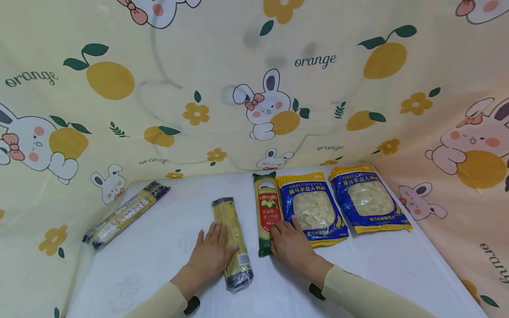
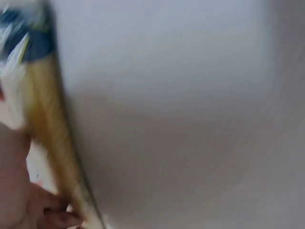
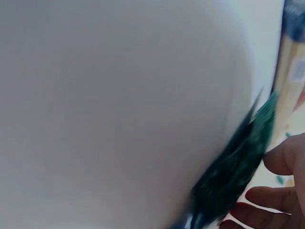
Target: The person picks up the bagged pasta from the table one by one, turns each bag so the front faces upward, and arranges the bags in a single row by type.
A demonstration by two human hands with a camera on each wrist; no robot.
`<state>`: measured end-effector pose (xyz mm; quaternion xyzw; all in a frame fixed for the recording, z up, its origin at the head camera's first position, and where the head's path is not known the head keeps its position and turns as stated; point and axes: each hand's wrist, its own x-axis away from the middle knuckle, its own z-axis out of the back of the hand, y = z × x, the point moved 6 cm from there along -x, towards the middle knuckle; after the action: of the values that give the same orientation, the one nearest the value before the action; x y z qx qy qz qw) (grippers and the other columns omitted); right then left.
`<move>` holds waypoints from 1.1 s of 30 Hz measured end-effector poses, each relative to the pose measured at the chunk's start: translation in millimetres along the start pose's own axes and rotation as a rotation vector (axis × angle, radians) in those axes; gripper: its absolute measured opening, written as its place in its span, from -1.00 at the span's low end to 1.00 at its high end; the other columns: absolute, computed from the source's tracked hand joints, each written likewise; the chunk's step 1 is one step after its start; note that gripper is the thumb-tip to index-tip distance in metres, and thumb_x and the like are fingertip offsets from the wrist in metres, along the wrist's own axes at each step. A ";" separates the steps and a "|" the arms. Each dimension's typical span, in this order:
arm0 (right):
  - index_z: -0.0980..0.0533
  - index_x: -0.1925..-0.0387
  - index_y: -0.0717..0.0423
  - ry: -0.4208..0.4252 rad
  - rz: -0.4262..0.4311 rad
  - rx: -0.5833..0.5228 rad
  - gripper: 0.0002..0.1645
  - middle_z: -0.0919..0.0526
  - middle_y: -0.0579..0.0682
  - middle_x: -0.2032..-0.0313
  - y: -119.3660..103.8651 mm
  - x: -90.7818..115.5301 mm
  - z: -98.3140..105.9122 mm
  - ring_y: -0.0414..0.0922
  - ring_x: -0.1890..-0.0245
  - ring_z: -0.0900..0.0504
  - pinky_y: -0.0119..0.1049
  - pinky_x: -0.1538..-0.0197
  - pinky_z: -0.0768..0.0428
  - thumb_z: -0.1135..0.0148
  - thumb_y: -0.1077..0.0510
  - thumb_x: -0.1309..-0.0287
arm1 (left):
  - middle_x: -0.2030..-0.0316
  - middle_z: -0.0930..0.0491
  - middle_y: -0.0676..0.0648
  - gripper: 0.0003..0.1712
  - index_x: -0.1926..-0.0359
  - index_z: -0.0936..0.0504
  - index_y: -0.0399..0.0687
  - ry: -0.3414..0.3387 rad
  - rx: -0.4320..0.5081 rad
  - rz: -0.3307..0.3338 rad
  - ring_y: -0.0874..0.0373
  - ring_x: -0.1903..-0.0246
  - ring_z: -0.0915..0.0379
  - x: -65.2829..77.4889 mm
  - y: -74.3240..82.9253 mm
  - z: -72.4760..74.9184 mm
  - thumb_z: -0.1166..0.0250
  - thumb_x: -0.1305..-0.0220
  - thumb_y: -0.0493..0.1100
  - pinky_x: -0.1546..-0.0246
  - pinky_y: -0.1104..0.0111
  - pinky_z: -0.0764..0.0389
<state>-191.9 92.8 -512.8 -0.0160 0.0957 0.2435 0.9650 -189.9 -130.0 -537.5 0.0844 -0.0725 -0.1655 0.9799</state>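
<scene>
Slanted noodle packet (image 1: 126, 214): well to the left of the Olivoilà packet (image 1: 268, 207), lying at an angle, dark at both ends, with a pale label
Left hand (image 1: 214, 252): left of the Olivoilà packet, resting on the straw-coloured packet (image 1: 235, 229); fingers outstretched and mostly close together, the little finger somewhat apart, thumb across the wrapper; the left wrist view is blurred
Straw-coloured packet: just left of the Olivoilà packet with a gap of table between, lying almost lengthwise and tilted slightly, dark blue ends, a barcode near its closer end
Olivoilà packet: lying flat, red label with green olives, green ends, its long side beside the first orecchiette bag (image 1: 314, 210)
Right hand (image 1: 293, 244): at the lower right edge of the Olivoilà packet, touching it; fingers loosely bent and somewhat apart, one reaching toward the first orecchiette bag; the right wrist view shows the thumb separated from the fingers near the green end
First orecchiette bag: immediately right of the Olivoilà packet, blue and yellow, clear window with pale pasta
Second orecchiette bag (image 1: 367, 198): farther right of the Olivoilà packet, same design, turned slightly
White table (image 1: 167, 274): beneath the Olivoilà packet
Printed cloth (image 1: 222, 53): behind the Olivoilà packet, with rabbits and oranges
</scene>
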 end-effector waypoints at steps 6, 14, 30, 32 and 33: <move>-0.63 0.00 0.09 0.006 0.026 -0.049 -0.61 -0.74 0.02 0.03 -26.6 15.9 11.0 0.03 -0.08 -0.69 0.24 -0.37 -0.49 -0.38 -0.10 -0.33 | -0.33 -0.53 -0.33 -0.38 -0.37 -0.50 -0.28 0.083 -0.011 -0.071 -0.31 -0.43 -0.36 -14.2 -2.1 23.8 -0.17 -0.60 0.12 -0.39 -0.27 -0.36; -0.59 0.15 -0.06 -0.071 0.135 -0.145 -0.55 -0.56 -0.18 0.29 -66.6 32.3 16.7 -0.15 0.15 -0.53 -0.05 -0.09 -0.57 -0.18 -0.33 -0.47 | -0.10 -0.67 -0.23 -0.62 -0.16 -0.66 -0.17 0.199 -0.083 -0.092 -0.20 -0.16 -0.56 -64.4 -11.3 44.1 -0.23 -0.57 0.00 -0.18 -0.16 -0.57; -0.62 0.18 -0.10 -0.134 0.167 -0.089 -0.51 -0.55 -0.21 0.33 -83.5 24.2 3.7 -0.21 0.24 -0.46 -0.25 0.09 -0.43 -0.18 -0.40 -0.43 | -0.08 -0.60 -0.19 -0.34 -0.19 -0.65 -0.16 0.106 -0.145 0.018 -0.17 -0.18 -0.41 -141.3 -29.9 36.0 -0.02 -0.62 0.30 -0.22 -0.21 -0.39; -0.63 0.16 -0.10 -0.148 0.164 -0.095 -0.50 -0.56 -0.21 0.32 -83.7 23.7 3.2 -0.21 0.23 -0.46 -0.24 0.07 -0.44 -0.17 -0.41 -0.43 | -0.08 -0.60 -0.18 -0.30 -0.18 -0.66 -0.16 0.096 -0.154 0.031 -0.15 -0.18 -0.41 -143.2 -30.7 32.7 -0.01 -0.60 0.35 -0.25 -0.21 -0.36; -0.63 0.15 -0.10 -0.157 0.160 -0.099 -0.49 -0.56 -0.21 0.32 -83.7 23.6 2.7 -0.21 0.23 -0.46 -0.24 0.06 -0.44 -0.17 -0.41 -0.43 | -0.06 -0.60 -0.17 -0.29 -0.17 -0.67 -0.16 0.097 -0.159 0.034 -0.15 -0.17 -0.41 -143.8 -30.6 31.7 -0.01 -0.59 0.36 -0.25 -0.20 -0.36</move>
<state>-131.5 30.3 -516.0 -0.0369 0.0088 0.3248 0.9450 -339.3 -114.5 -528.8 0.0131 -0.0130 -0.1499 0.9885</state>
